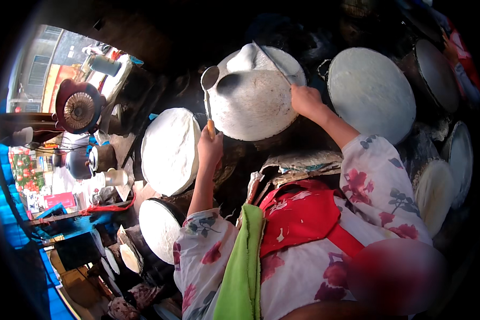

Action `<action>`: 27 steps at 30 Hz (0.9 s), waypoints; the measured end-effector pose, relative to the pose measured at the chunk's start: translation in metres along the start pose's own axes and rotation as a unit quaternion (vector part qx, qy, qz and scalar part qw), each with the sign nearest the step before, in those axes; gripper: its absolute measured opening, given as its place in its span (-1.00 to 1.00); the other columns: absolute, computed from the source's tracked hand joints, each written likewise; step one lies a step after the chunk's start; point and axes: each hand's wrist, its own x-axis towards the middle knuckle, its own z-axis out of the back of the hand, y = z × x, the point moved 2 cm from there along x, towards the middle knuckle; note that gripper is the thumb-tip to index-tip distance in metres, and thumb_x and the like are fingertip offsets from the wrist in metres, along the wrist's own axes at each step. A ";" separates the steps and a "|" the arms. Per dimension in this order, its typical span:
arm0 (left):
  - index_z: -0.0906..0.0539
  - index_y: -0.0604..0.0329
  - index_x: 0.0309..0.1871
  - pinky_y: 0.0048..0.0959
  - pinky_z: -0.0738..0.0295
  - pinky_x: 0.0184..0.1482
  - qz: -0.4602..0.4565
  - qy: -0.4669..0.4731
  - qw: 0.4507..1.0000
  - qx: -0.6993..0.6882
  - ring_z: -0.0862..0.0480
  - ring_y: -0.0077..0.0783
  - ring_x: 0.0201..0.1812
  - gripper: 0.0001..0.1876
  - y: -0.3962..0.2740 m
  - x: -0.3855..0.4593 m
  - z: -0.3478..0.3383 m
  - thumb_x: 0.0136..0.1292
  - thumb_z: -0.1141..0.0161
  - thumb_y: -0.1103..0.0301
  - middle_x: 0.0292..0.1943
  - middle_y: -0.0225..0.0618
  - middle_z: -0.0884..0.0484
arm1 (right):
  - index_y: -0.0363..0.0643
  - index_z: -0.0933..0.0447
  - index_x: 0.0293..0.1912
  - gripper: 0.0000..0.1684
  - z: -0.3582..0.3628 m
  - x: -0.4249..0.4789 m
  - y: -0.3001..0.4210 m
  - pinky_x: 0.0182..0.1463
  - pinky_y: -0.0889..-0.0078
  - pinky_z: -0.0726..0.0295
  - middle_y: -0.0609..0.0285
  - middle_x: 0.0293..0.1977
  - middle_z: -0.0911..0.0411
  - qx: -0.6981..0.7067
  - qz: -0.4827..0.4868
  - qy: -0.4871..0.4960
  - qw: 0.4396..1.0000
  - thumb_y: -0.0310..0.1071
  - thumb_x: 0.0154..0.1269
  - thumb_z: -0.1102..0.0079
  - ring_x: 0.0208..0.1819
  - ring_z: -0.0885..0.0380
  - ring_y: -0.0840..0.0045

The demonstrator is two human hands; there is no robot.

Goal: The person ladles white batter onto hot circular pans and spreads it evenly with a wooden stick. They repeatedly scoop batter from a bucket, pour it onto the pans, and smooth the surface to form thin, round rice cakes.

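Before me lies a round, flat pan (252,116) with a whitish, flour-streaked surface. A mound of white batter or dough (243,58) sits on its far side. My left hand (211,147) grips the wooden handle of a metal ladle (211,78), whose bowl is over the pan's left edge. In my right hand (306,101) is a long, thin metal blade (273,63), slanting across the pan's far right part towards the back rim. Whether the blade touches the surface, I cannot tell.
Round pans with white surfaces stand close by, at left (170,152), lower left (160,231) and right (371,96). A pale round sheet (436,198) is at lower right. An electric fan (79,107) and a kettle (102,159) are at left. Another person's hand (450,50) shows at upper right.
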 end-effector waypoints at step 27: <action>-0.35 0.22 0.06 -0.61 -0.21 -0.77 0.083 0.016 0.969 -0.232 -0.31 -0.63 -0.80 -0.69 0.012 -0.074 0.021 0.29 -0.08 0.36 -0.65 -0.46 -0.39 | -0.24 -0.47 -0.33 -0.85 -0.013 0.037 0.013 -0.33 0.17 -0.58 -0.05 -0.47 -0.59 -0.034 0.193 0.124 0.973 -0.45 0.06 0.01 -0.39 -0.62 0.14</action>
